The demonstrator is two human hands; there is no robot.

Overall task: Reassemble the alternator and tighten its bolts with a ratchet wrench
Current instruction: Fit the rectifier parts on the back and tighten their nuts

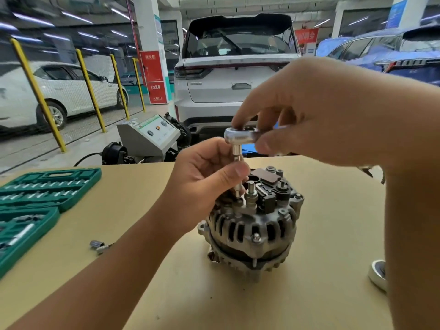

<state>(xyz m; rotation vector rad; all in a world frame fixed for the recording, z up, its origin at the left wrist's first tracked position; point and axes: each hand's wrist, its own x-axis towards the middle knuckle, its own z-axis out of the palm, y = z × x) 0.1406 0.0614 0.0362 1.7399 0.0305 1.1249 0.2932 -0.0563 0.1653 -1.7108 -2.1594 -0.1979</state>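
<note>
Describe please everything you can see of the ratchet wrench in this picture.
The ratchet wrench looks like polished silver metal. Only its rounded head shows; the handle is hidden in the right hand, whose fingers grip the head. A slim extension with a socket hangs straight down from the head, pinched by the left hand. Its lower end sits on a fastener on top of the alternator, beside a threaded stud.

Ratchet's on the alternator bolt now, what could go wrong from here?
1. The alternator stands free on the table; neither hand steadies it, so torque may spin or tip it.
2. The left hand pinches the extension close to the terminal stud; fingers could get nipped.
3. Loose sockets could roll off.
</note>
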